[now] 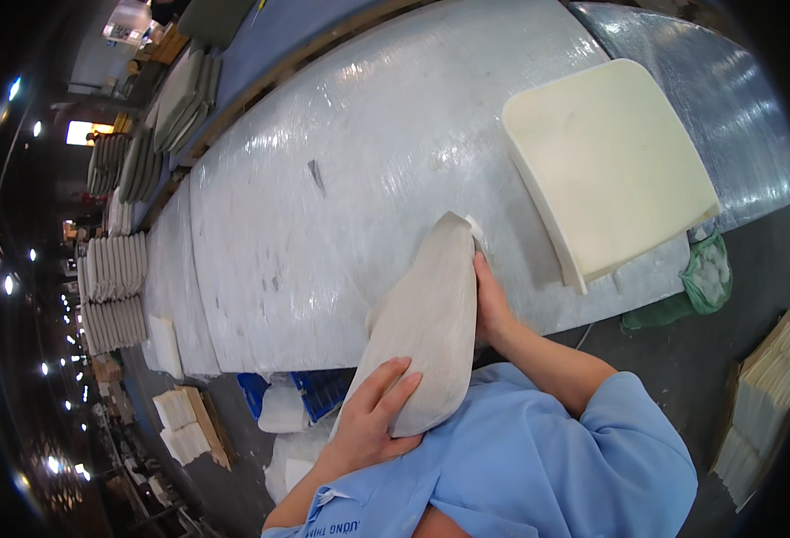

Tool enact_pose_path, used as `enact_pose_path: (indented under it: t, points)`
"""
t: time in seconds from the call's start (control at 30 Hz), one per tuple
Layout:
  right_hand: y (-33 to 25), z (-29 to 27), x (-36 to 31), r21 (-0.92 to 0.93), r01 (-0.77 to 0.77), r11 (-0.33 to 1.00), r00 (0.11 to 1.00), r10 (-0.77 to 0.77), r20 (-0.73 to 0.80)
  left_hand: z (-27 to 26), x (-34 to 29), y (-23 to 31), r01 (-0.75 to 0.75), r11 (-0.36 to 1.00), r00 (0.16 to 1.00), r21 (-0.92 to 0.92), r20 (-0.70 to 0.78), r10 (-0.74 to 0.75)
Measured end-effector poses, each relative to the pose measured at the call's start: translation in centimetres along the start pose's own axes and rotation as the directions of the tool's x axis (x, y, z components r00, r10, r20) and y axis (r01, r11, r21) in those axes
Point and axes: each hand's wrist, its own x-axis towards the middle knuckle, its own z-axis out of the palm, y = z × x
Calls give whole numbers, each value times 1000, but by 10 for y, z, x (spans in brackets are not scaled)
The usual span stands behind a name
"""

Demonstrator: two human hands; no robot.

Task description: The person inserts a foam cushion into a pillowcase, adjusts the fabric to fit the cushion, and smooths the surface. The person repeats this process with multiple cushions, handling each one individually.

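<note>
We are holding a beige cushion (426,327) tilted in front of our blue shirt (538,448), its far end reaching over the film-covered bench (314,260) — whether it is touching there, we cannot tell. Our left grip (373,426) is clamping on its near left part, fingers spreading over the fabric, while our right grip (494,309) is clamping along its right edge. A cream foam pad (610,170) is lying on the bench to the right — well clear of our fingers — and a green bag (716,280) is showing just beside the bench.
</note>
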Motion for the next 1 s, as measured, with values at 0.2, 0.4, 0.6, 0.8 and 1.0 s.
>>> enact_pose_path:
  t: [0.2,0.4,0.6,0.8,1.0]
  points:
    - [-1,8,-31,-201,197,960,977,-209,-39,4,9,0,105,994,994,-29,42,-104]
    - [-25,6,-36,-140,406,903,912,-410,-3,9,46,-5,94,994,986,59,136,-101]
    - [-44,-1,-26,-305,552,776,813,-582,-13,6,99,-45,85,954,932,-288,361,26]
    - [-52,2,-10,-94,688,720,725,-688,35,60,199,-107,188,635,916,-750,368,163]
    - [-82,21,4,28,808,589,589,-807,-38,94,277,-103,235,484,953,-843,297,55]
